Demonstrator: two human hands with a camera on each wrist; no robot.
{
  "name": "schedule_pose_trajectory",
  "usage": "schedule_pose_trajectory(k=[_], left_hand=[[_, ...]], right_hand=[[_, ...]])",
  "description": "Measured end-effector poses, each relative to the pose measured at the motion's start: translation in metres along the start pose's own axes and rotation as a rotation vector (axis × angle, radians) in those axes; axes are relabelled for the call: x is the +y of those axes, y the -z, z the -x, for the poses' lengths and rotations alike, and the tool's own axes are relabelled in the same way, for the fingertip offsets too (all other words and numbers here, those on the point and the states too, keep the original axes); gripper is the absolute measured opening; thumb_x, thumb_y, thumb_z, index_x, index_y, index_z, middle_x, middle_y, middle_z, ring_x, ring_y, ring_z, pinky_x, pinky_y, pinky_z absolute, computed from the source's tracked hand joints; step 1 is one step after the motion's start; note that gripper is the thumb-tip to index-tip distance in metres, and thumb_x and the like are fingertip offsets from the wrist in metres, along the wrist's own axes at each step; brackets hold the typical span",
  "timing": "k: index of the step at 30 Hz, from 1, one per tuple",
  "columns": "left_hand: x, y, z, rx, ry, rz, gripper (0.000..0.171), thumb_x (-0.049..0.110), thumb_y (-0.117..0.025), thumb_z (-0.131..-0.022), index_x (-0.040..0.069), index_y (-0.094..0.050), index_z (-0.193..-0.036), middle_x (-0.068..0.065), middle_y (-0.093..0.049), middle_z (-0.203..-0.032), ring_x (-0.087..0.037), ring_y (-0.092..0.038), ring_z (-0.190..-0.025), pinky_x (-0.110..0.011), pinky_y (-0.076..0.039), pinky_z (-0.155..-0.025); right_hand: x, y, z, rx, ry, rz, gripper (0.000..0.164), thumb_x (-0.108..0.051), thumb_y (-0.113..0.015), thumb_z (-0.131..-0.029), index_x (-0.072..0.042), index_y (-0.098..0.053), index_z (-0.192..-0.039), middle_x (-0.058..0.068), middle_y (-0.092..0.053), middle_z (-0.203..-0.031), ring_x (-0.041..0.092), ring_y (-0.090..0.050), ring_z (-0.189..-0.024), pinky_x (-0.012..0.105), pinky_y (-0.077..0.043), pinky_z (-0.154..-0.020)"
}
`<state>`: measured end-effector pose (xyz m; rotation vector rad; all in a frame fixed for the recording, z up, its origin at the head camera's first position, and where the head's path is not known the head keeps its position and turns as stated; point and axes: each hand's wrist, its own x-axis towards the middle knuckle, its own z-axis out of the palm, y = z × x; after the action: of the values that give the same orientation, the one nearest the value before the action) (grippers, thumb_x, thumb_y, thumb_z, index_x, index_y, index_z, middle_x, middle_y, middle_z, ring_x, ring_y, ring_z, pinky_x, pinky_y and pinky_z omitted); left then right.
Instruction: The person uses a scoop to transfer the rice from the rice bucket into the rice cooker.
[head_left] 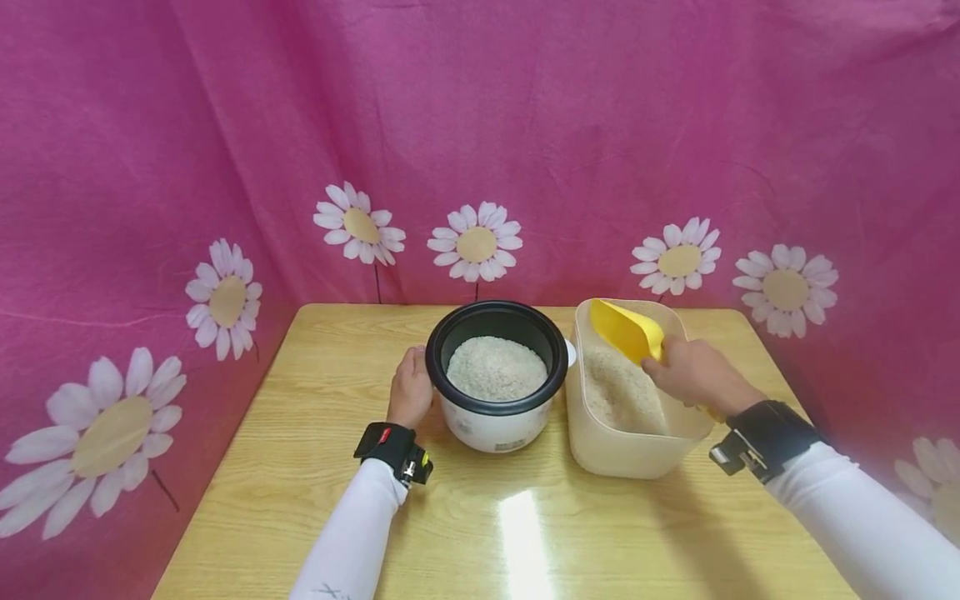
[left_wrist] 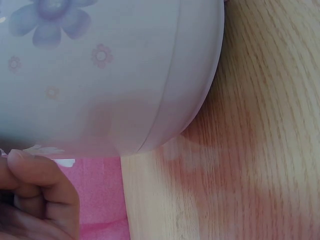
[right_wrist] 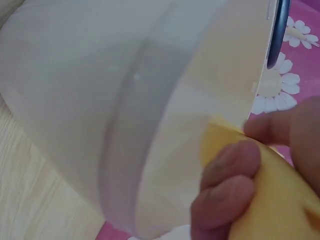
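Note:
A white rice cooker [head_left: 491, 429] with a black inner pot [head_left: 536, 321] stands on the table, and white rice [head_left: 497, 369] lies inside it. My left hand [head_left: 411, 390] holds the cooker at its left side; in the left wrist view its curled fingers [left_wrist: 47, 177] are beside the flowered wall, the grip itself partly hidden. To the cooker's right is a cream plastic bin [head_left: 622, 458] with rice [head_left: 618, 387] in it. My right hand [head_left: 693, 373] grips a yellow scoop [head_left: 626, 329] by its handle, tilted over the bin's opening. Whether the scoop carries rice I cannot tell.
The wooden table [head_left: 315, 500] extends left and in front of the containers. A pink curtain [head_left: 480, 125] with daisies surrounds its back and sides. The cooker's white right side handle [head_left: 572, 353] sits close to the bin's rim.

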<state>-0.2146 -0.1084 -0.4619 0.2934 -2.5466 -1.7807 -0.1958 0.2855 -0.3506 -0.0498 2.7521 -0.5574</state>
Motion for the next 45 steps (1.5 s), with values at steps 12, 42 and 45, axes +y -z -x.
schedule_pose_trajectory(k=[12,42,45], left_hand=[[-0.002,0.001,-0.001,0.018,-0.006,-0.027,0.046,0.040,-0.025,-0.114,0.009,-0.055,-0.131,-0.013,-0.057,-0.108,-0.028,-0.055,-0.103,-0.032,-0.042,-0.077],[-0.002,0.002,-0.001,0.025,-0.025,-0.028,0.046,0.037,-0.026,-0.114,0.008,-0.056,-0.132,-0.015,-0.056,-0.108,-0.030,-0.056,-0.104,-0.033,-0.042,-0.079],[-0.002,0.001,-0.001,0.028,-0.020,-0.031,0.045,0.038,-0.026,-0.114,0.008,-0.056,-0.131,-0.015,-0.057,-0.109,-0.030,-0.056,-0.105,-0.034,-0.042,-0.081]], right_hand=[[-0.002,-0.007,-0.021,-0.127,0.056,0.102,0.028,-0.030,-0.058,-0.098,-0.003,-0.063,-0.096,0.003,-0.052,-0.068,0.018,-0.051,-0.053,0.027,-0.043,-0.050],[-0.011,0.007,-0.034,-0.065,-0.050,0.293,0.024,-0.025,-0.070,-0.090,-0.002,-0.063,-0.095,0.012,-0.061,-0.080,0.029,-0.059,-0.071,0.043,-0.055,-0.069],[-0.008,0.008,-0.034,-0.070,-0.047,0.319,0.023,-0.024,-0.069,-0.089,-0.003,-0.064,-0.092,0.012,-0.061,-0.079,0.029,-0.058,-0.071,0.043,-0.055,-0.070]])
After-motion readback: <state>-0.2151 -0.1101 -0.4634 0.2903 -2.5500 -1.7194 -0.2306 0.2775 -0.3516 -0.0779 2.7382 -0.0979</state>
